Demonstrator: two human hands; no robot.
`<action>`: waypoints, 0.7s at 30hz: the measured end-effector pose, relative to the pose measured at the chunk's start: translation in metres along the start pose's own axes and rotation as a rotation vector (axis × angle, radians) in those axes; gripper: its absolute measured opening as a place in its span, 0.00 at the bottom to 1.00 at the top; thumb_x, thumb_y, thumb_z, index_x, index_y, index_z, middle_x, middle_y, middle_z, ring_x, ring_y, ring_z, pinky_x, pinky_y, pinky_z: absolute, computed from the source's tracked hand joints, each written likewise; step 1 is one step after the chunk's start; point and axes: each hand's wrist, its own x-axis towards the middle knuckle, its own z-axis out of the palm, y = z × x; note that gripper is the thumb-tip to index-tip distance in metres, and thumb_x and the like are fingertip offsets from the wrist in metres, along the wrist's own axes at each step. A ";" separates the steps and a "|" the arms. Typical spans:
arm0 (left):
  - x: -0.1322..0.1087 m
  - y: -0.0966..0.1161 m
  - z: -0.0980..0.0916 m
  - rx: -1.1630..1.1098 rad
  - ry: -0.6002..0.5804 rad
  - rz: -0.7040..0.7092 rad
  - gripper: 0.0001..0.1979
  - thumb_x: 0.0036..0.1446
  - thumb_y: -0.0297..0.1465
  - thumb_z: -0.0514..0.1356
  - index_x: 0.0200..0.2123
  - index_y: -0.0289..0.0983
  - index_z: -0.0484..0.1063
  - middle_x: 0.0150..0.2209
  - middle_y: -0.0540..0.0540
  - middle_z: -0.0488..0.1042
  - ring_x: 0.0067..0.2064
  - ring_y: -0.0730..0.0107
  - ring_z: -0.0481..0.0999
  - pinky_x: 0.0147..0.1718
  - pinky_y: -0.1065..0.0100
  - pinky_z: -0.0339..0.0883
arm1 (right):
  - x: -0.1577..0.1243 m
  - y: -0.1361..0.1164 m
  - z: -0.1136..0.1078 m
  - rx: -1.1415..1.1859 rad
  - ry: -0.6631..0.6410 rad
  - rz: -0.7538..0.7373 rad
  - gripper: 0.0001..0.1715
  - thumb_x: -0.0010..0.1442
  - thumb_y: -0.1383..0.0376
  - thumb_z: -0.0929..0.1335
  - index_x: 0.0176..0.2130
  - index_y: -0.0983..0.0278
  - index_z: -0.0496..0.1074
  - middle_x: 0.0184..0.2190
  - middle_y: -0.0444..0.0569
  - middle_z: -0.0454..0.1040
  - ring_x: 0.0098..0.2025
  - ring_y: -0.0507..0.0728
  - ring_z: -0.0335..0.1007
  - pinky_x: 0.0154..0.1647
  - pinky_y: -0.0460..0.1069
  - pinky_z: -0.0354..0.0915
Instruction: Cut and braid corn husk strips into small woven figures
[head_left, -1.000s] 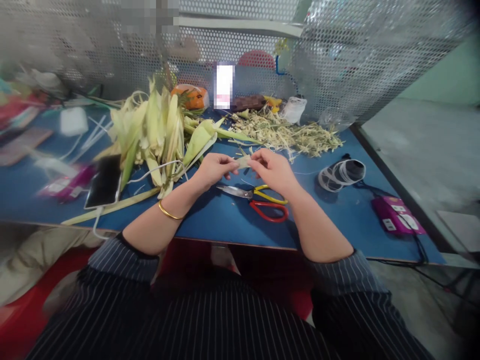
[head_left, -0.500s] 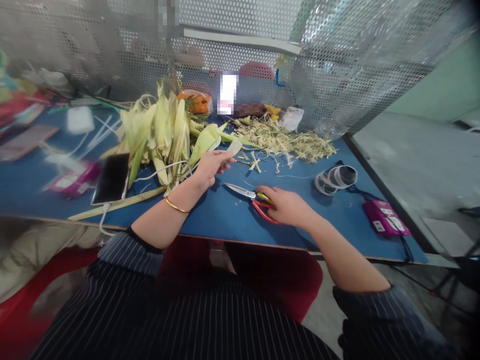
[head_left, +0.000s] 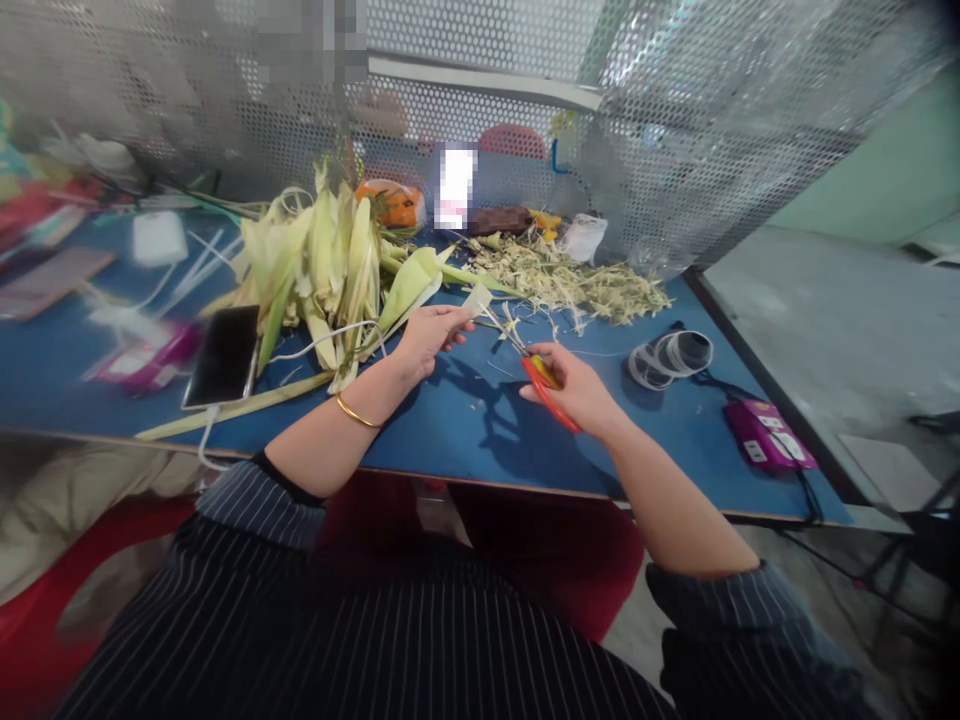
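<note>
My left hand [head_left: 433, 338] pinches a small pale piece of corn husk [head_left: 478, 298] between thumb and fingers above the table. My right hand [head_left: 574, 388] grips a pair of scissors [head_left: 553, 396] with red and yellow handles, lifted off the surface. The blades point up and left, their tips at the piece of husk; I cannot tell whether they cut into it. Left of my left hand lies a heap of corn husks [head_left: 341, 260]. Beyond the scissors, a pile of shredded husk bits [head_left: 577, 280] spreads across the blue table [head_left: 427, 430].
A phone [head_left: 222, 358] on a white cable lies at the left. On the right are a spool of thread [head_left: 670, 358] and a purple power socket box [head_left: 769, 433]. An orange packet [head_left: 390, 203] stands at the back before a perforated metal screen [head_left: 480, 100].
My right hand has picked the scissors up off the table and swung their blades up to the piece of husk. My left hand has barely shifted.
</note>
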 end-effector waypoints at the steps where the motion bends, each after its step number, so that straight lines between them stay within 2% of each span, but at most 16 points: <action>1: 0.000 -0.001 0.000 0.005 -0.009 0.001 0.07 0.54 0.31 0.65 0.27 0.34 0.74 0.26 0.49 0.76 0.21 0.83 0.67 0.17 0.76 0.51 | 0.002 0.000 0.002 0.004 0.006 -0.008 0.37 0.45 0.52 0.76 0.52 0.61 0.70 0.33 0.43 0.70 0.33 0.55 0.66 0.40 0.53 0.66; 3: 0.000 -0.003 0.001 0.019 -0.027 -0.008 0.06 0.54 0.31 0.65 0.28 0.34 0.75 0.27 0.49 0.76 0.21 0.83 0.67 0.18 0.76 0.51 | 0.006 0.000 0.006 0.013 0.016 -0.022 0.38 0.45 0.51 0.76 0.52 0.62 0.71 0.32 0.44 0.71 0.32 0.55 0.66 0.39 0.53 0.66; 7: -0.001 -0.005 0.004 0.062 -0.047 -0.035 0.05 0.54 0.30 0.65 0.29 0.34 0.76 0.26 0.49 0.76 0.20 0.83 0.66 0.18 0.76 0.52 | 0.012 0.001 0.011 0.074 0.039 -0.017 0.40 0.44 0.49 0.77 0.53 0.66 0.74 0.37 0.49 0.76 0.37 0.58 0.70 0.43 0.54 0.68; 10: 0.000 -0.006 0.004 0.084 -0.044 -0.040 0.06 0.55 0.29 0.65 0.28 0.34 0.76 0.26 0.49 0.76 0.20 0.83 0.66 0.18 0.76 0.52 | 0.013 0.001 0.013 0.118 0.048 0.008 0.41 0.44 0.48 0.77 0.52 0.68 0.76 0.36 0.50 0.78 0.35 0.58 0.72 0.42 0.54 0.69; 15: 0.002 -0.007 0.002 0.101 -0.027 -0.037 0.06 0.57 0.28 0.63 0.28 0.34 0.76 0.26 0.48 0.76 0.20 0.83 0.65 0.18 0.75 0.51 | 0.009 0.000 0.010 0.049 0.018 -0.006 0.37 0.46 0.47 0.76 0.49 0.67 0.78 0.32 0.47 0.78 0.31 0.56 0.71 0.37 0.52 0.68; 21: 0.003 -0.008 0.001 0.137 -0.020 -0.020 0.07 0.54 0.30 0.65 0.26 0.35 0.74 0.26 0.47 0.75 0.21 0.81 0.66 0.19 0.74 0.50 | 0.003 0.007 0.003 -0.087 0.050 -0.039 0.34 0.50 0.49 0.74 0.50 0.66 0.78 0.32 0.46 0.80 0.33 0.59 0.75 0.38 0.52 0.70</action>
